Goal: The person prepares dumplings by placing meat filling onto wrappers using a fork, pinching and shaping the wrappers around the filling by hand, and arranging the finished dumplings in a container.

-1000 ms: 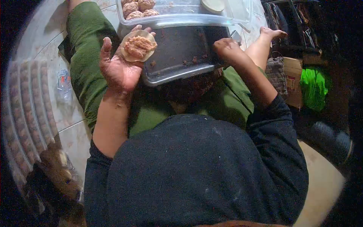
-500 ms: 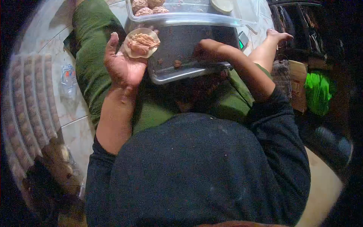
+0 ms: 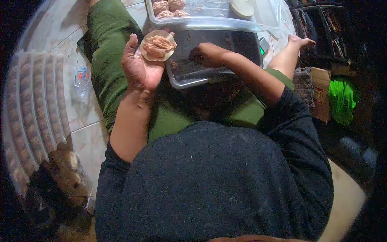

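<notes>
1. Wrapper (image 3: 161, 59) in the head view, topped with minced filling (image 3: 158, 45), rests on the open left hand (image 3: 146, 74), at the dark tray's (image 3: 238, 40) left side.
2. Right hand (image 3: 206, 55), apart from the left, curls over the tray; I cannot tell whether it grips anything.
3. Beyond the tray, a clear container (image 3: 213, 23) holds meat balls (image 3: 176, 5) and a pale disc (image 3: 242, 7).

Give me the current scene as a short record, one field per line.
left hand: palm up, fingers open
on left palm: pale round wrapper topped with pinkish filling
right hand: curled over the dark tray; contents hidden
beyond tray: clear container
in container: pinkish balls at left, pale disc at right
far left: several long trays
</notes>
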The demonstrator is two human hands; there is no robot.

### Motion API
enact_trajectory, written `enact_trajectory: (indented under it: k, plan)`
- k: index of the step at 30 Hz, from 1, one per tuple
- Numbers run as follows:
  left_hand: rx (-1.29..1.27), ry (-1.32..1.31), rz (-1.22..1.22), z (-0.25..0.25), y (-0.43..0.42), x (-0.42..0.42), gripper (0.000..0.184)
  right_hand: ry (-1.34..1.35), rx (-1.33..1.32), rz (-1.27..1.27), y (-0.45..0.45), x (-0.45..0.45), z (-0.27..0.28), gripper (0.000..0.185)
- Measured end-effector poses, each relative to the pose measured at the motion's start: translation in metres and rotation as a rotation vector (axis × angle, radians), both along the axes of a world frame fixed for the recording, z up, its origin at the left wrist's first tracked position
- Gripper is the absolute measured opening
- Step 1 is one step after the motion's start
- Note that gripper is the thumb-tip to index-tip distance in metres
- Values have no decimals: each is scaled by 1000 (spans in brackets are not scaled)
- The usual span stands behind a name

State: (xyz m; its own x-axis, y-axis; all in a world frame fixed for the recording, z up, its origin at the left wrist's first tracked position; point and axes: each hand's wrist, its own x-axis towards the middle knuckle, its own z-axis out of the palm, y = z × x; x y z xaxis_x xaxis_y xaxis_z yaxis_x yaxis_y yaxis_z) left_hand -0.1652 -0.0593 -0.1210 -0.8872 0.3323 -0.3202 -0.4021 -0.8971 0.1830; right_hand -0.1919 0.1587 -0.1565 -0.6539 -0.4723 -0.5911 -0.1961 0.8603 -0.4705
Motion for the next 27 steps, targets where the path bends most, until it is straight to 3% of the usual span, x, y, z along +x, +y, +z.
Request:
enact_trajectory:
  k: [5,8,10,15,18,19,22,23,26,27]
  plan:
    - [-76,-15,38,0,1,2,64,4,-149,85,23,-14,-32,25]
    - [-107,-19,49,5,4,5,67,-149,-263,-26,33,-7,-30,24]
    - [-74,22,54,2,5,8,70,-382,-536,-175,48,4,-13,23]
    - [-11,113,-5,13,11,21,80,-343,-828,-187,58,34,63,25]
    - [422,215,-207,19,21,38,85,-98,-809,-296,55,65,106,25]
    - [100,228,-165,29,32,47,87,49,-879,-273,55,73,107,25]
    - [-60,312,-164,49,60,65,88,397,-644,-376,40,106,130,26]
    - [73,367,-199,50,64,68,71,666,-543,-197,40,112,123,29]
    - [-456,463,-113,55,82,80,50,786,-409,-169,35,134,138,27]
    - [-343,389,-113,47,83,79,38,798,-369,-155,40,137,146,27]
